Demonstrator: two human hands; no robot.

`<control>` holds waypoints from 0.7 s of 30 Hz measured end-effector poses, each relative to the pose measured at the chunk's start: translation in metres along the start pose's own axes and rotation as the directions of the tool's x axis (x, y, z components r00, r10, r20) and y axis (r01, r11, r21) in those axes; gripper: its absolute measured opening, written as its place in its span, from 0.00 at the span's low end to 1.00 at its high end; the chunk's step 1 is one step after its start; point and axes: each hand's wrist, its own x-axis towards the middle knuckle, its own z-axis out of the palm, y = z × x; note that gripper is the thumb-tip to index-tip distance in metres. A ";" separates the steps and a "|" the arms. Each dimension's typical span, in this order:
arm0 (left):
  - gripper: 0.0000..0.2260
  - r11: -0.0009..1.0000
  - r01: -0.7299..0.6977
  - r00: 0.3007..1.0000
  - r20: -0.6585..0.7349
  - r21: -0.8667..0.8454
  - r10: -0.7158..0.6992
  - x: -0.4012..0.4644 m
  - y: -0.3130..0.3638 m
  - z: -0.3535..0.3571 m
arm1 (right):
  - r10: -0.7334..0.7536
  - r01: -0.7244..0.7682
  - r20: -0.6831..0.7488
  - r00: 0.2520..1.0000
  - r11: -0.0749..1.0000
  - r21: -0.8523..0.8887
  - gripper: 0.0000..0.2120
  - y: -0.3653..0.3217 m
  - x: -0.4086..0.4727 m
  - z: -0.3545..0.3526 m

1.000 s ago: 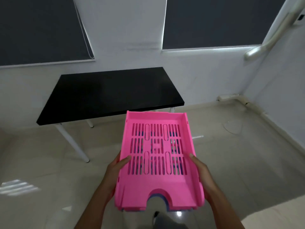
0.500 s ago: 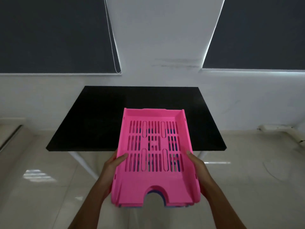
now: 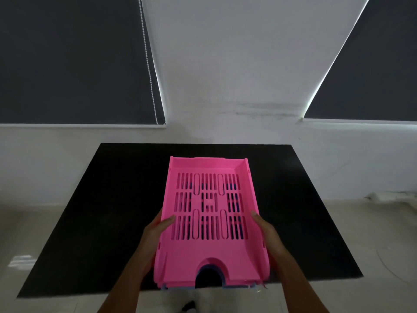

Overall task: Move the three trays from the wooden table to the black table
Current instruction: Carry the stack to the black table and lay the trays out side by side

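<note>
While both hands grip it by its long sides, the pink tray (image 3: 211,224) sits in the lower middle of the frame, over the black table (image 3: 108,211), its far end reaching toward the table's centre and its notched near end right at the table's front edge. Whether it touches the tabletop or hangs just above it cannot be told. A sliver of blue tray (image 3: 180,288) shows under the pink one along the near edge and through its slots; how many trays are stacked below is unclear. The left hand (image 3: 155,236) is closed round the left side wall, thumb lying inside on the slotted floor. The right hand (image 3: 266,233) clasps the right wall likewise, thumb over the rim. The table fills the lower half of the frame, against a white wall (image 3: 225,75). Dark blinds (image 3: 67,59) occupy the upper left and upper right corners, a bead cord (image 3: 149,64) hanging beside the left one.
</note>
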 end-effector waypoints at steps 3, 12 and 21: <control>0.30 1.000 0.016 1.000 0.009 0.002 -0.016 0.033 0.015 -0.003 | 0.010 -0.010 -0.028 1.000 1.000 0.001 0.23 -0.017 0.032 0.010; 0.33 0.998 0.044 0.999 -0.002 0.035 -0.044 0.093 0.037 -0.012 | 0.059 -0.056 -0.044 0.997 0.997 0.053 0.23 -0.044 0.092 0.018; 0.28 0.984 -0.096 0.988 -0.107 0.150 0.112 0.088 0.057 0.003 | -0.173 0.162 -0.051 0.984 0.971 -0.174 0.14 -0.056 0.094 0.015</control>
